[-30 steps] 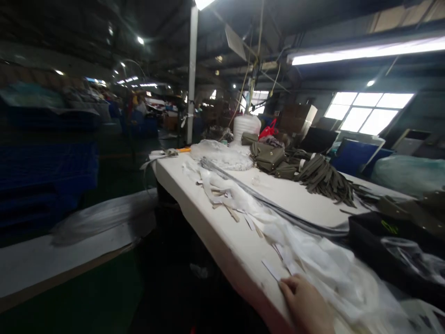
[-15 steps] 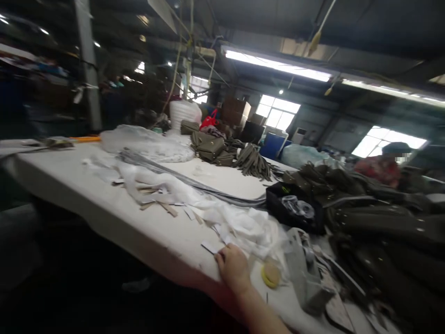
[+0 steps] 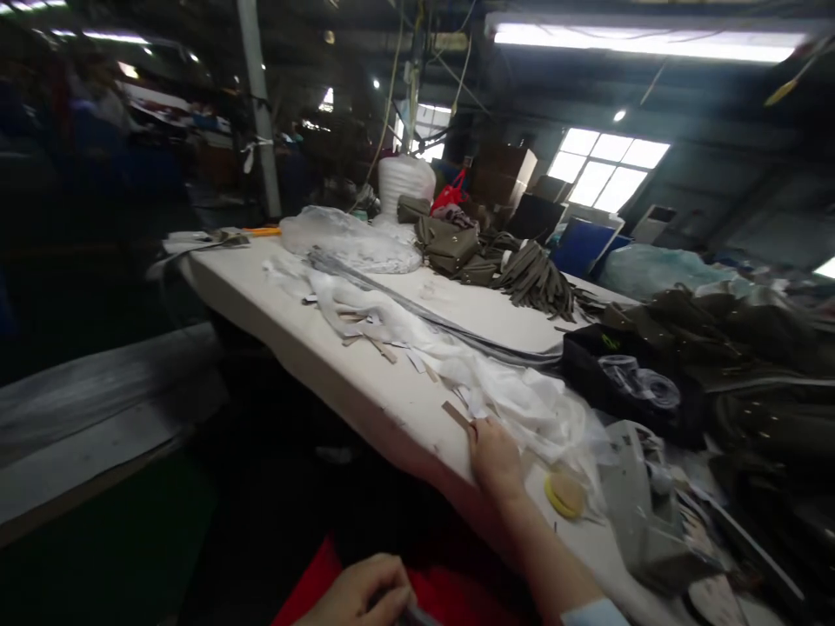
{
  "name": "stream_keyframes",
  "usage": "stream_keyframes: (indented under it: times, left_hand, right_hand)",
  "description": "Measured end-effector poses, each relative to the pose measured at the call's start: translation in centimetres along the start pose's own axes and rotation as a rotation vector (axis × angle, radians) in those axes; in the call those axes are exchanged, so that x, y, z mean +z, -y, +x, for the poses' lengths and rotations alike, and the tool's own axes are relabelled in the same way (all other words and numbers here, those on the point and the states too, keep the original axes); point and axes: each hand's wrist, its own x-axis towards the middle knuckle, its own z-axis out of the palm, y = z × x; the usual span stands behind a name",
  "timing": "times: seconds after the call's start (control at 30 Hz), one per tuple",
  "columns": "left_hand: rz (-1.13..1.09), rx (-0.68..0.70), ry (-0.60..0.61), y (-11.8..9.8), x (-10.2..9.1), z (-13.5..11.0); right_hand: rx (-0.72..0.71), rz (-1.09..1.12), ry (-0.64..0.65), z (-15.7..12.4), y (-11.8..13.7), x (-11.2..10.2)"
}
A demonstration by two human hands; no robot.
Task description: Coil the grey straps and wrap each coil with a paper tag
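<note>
My right hand (image 3: 497, 459) rests on the near side of the white-covered table (image 3: 417, 435), fingers pinched on the end of a short flat brown strip (image 3: 456, 415). Crumpled white sheeting (image 3: 509, 382) lies just beyond that hand, with several similar brown strips (image 3: 384, 349) farther along it. Beside my right wrist is a yellow-edged tape roll (image 3: 564, 496). Low in the view, over red cloth (image 3: 450, 596), my left hand (image 3: 369, 593) is closed with curled fingers. Something greyish shows at its fingertips, too cut off to identify.
A grey tape dispenser (image 3: 643, 504) stands to the right, before a black box (image 3: 606, 365) with clear tape rolls. Dark olive bags (image 3: 770, 417) are heaped at the right edge. Long grey strips (image 3: 417, 309) run along the table. A metal post (image 3: 259, 113) rises at back left.
The view has swung, shifting the table scene rightward. My left hand has come in at the bottom. The strip at my right fingers now shows a brown face instead of a pale one.
</note>
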Motion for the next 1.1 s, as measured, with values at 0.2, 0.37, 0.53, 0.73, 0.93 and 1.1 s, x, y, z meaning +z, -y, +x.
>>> stream_keyframes:
  times: [0.2, 0.37, 0.53, 0.73, 0.93, 1.1]
  left_hand:
    - [-0.076, -0.088, 0.023, -1.2, -0.1, -1.1]
    - [-0.018, 0.023, 0.016, -1.5, 0.0, -1.5]
    - [0.066, 0.082, 0.014, -2.1, 0.2, -1.5]
    - [-0.116, 0.081, 0.077, -2.5, 0.3, -1.9]
    - [-0.152, -0.029, -0.056, -2.4, 0.8, -2.1]
    - [-0.206, -0.113, -0.053, -2.1, 1.0, -1.7]
  right_hand:
    - [-0.047, 0.21, 0.09, -3.1, 0.0, -2.8]
    - [-0.094, 0.635, 0.329, -8.8, 1.5, -4.9]
    - [-0.08, 0.841, 0.494, -12.5, 2.5, -4.4]
    - [-0.128, 0.793, 0.548, -14.7, 2.9, -3.2]
    - [-0.143, 0.773, 0.609, -15.9, 3.1, -2.5]
    - [0.02, 0.955, 0.761, -15.7, 1.3, -3.5]
